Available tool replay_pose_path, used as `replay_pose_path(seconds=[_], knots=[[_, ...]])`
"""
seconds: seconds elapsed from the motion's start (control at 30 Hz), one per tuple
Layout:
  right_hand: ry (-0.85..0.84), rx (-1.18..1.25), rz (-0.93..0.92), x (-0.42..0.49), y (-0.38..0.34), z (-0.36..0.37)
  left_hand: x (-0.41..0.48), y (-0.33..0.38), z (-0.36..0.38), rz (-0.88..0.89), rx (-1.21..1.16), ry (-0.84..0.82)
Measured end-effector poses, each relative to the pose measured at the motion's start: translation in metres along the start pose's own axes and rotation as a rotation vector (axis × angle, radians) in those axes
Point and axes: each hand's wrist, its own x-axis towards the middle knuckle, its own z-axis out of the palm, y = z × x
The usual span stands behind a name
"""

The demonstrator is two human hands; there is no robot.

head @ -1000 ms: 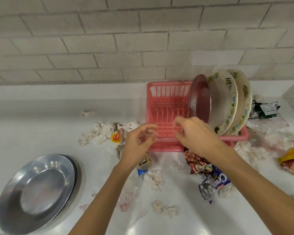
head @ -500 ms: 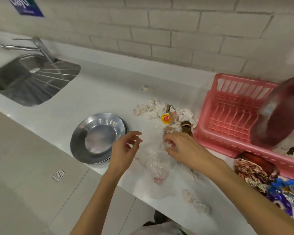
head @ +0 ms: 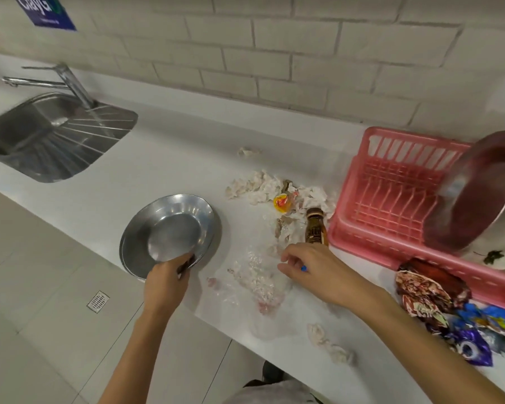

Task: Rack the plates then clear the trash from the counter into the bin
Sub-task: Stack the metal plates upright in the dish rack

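Steel plates [head: 172, 231] lie stacked on the white counter [head: 169, 167], left of the trash. My left hand [head: 165, 282] grips the near rim of the top plate and tilts it up. My right hand [head: 312, 268] hovers over crumpled clear plastic [head: 257, 275], fingers loosely curled, holding nothing I can make out. The pink dish rack [head: 391, 205] stands at the right with a steel plate [head: 475, 191] upright in it. Crumpled tissues [head: 263, 185], a small brown bottle [head: 315, 230] and snack wrappers [head: 429, 287] litter the counter.
A steel sink [head: 50, 135] with a tap sits at the far left. More tissue wads [head: 330, 345] and blue wrappers [head: 475, 336] lie by the counter's front edge. Tiled floor with a drain [head: 98, 301] lies below.
My view has swung left from the rack. My left hand reached the steel plates and took hold of the top one's rim; my right hand drew back from the rack to the plastic.
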Motion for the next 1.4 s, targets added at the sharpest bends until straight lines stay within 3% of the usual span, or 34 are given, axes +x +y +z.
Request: replay_pose_path(seconds=[0.23,0.47,0.77,0.9,1.07,1.17,1.27,1.4], knots=[[0.044,0.111,0.053,-0.010,0.006,-0.002,0.007,0.034,-0.015,0.120,-0.111,0.142],[0.034,0.600,0.199,0.003,0.006,-0.002,0.014,0.078,-0.038,0.265,-0.191,0.337],[0.019,1.305,0.324,0.006,-0.008,-0.050,0.006,0.147,-0.029,0.628,-0.420,0.281],[0.085,1.407,0.319,0.001,-0.004,-0.071,0.001,0.171,-0.021,0.750,-0.450,0.267],[0.229,1.446,0.296,-0.011,0.002,-0.085,-0.002,0.185,-0.010,0.887,-0.391,0.231],[0.379,1.331,0.328,-0.018,0.009,-0.088,-0.002,0.194,-0.003,0.960,-0.407,0.225],[0.515,1.081,0.321,-0.025,0.012,-0.101,-0.002,0.209,0.007,0.993,-0.465,0.175],[0.734,0.522,0.271,-0.035,0.017,-0.132,0.005,0.240,0.016,0.935,-0.632,-0.038]])
